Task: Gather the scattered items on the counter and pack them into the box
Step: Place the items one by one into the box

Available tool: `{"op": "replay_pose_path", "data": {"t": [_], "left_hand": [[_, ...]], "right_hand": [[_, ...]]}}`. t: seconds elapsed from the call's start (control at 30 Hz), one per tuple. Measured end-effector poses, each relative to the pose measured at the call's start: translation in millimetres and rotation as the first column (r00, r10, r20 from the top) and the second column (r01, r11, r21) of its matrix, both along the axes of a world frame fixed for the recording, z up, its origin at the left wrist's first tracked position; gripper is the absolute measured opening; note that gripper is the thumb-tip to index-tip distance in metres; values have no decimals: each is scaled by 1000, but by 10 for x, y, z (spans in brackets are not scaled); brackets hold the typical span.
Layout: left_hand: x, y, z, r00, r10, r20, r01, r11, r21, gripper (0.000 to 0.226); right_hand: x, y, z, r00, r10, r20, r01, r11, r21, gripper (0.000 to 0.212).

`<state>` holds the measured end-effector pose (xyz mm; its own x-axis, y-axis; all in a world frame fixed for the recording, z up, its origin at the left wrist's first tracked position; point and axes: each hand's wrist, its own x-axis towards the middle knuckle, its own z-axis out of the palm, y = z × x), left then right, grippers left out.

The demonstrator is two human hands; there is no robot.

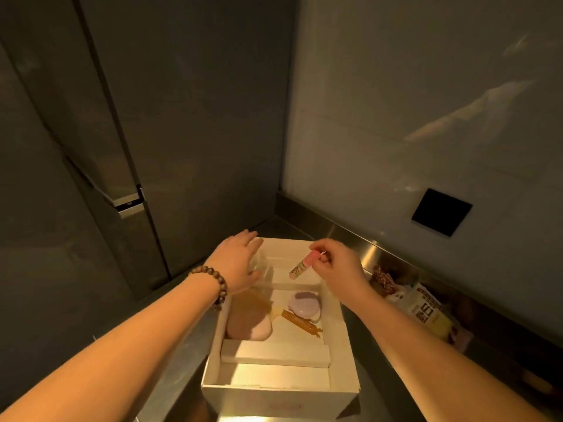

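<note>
Right hand (333,263) pinches pink tube (301,266) by its upper end; long axis slants lower-left over box (344,336). Left hand (239,263) spread open.

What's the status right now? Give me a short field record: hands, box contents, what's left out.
left hand: open, resting on the box far left edge
right hand: pinching a small pink tube above the box
in box: purple round case, pink pouch, amber comb
left on counter: packet, patterned cloth item

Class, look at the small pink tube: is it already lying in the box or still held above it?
Held. The right hand pinches the pink tube by its top, tilted, above the box.
</note>
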<state>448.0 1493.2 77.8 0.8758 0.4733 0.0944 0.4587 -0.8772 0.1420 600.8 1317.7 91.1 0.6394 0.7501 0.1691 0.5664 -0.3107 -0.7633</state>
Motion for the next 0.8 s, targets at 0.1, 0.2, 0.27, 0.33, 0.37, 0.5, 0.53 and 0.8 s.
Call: {"op": "replay_pose_path", "data": {"t": [0.1,0.2,0.27,0.33,0.37,0.5,0.53,0.8], "left_hand": [[-334,134,-55,991,61,-118,-76,989,-125,90],[-494,77,-220,990,92,-108,-125,927,-352,99],[-505,-6,-315,992,127,-18,-118,853,-509,99],[-473,-97,-370,983,169,76,-84,772,-630,96],[-451,-135,-399,974,204,103,-84,738,-670,98],[-409,-179,-536,944,296,149,-113,711,-694,105],[-412,-180,-554,942,297,156,-111,713,-692,104],[-396,-196,-571,923,302,239,-46,703,-710,89]], "right_hand": [[-103,236,-147,998,47,41,-43,994,-105,20],[-169,409,-300,994,75,74,-57,974,-219,20],[-195,492,-409,994,85,72,-63,960,-273,20],[-213,574,-510,994,80,71,-54,950,-306,22],[-226,621,-545,996,69,60,-47,949,-311,24],[-245,857,-548,994,28,104,0,966,-258,29],[-243,913,-535,992,18,121,12,970,-242,31],[-238,1109,-580,969,19,248,47,965,-258,34]]}}
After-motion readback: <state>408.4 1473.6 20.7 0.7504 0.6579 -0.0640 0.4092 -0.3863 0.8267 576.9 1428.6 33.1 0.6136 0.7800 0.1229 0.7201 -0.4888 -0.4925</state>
